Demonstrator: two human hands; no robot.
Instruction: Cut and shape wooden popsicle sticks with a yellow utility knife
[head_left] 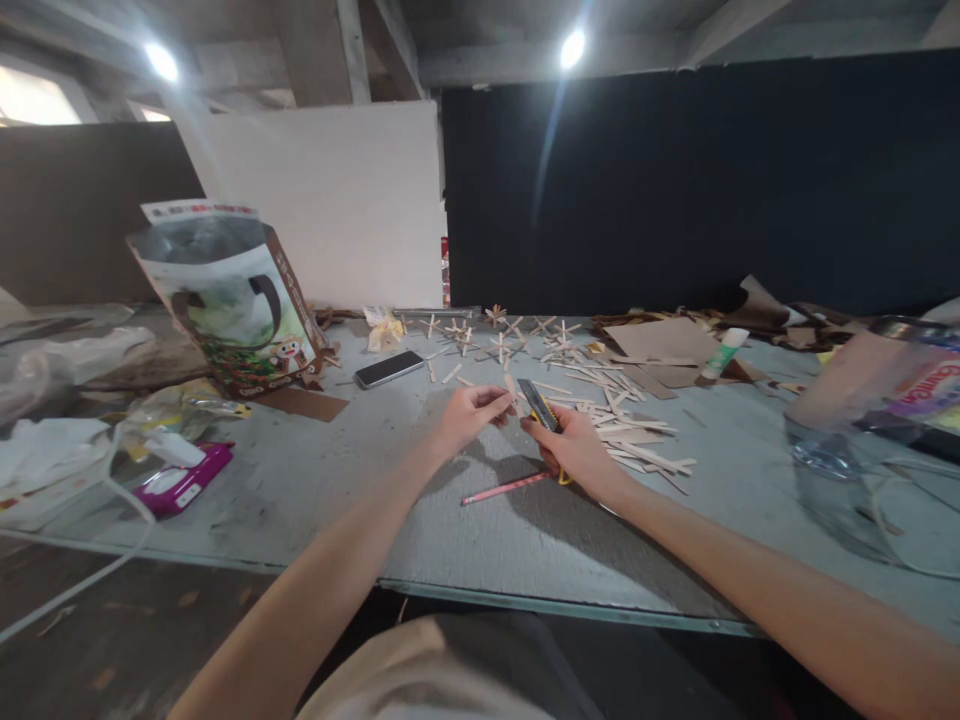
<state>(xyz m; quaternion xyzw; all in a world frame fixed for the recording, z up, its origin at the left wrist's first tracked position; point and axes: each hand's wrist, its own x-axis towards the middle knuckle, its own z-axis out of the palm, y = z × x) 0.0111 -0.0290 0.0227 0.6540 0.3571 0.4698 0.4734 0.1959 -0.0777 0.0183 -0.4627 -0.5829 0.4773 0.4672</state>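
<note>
Looking partway along imo, with crossed-stick stars (501,347) at 12 o'clock on the bench (315,510), loose sticks (637,436) unjoined around 3 o'clock, and dead centre the left hand (471,416) pinching one stick (511,384) while the right hand (576,446) grips a utility knife (541,408).

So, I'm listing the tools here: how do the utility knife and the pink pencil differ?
The utility knife is yellow and black; the pencil is pinkish. The knife is held in the right hand, while the pencil lies on the table. The knife looks thicker than the pencil. Both are elongated.
</note>
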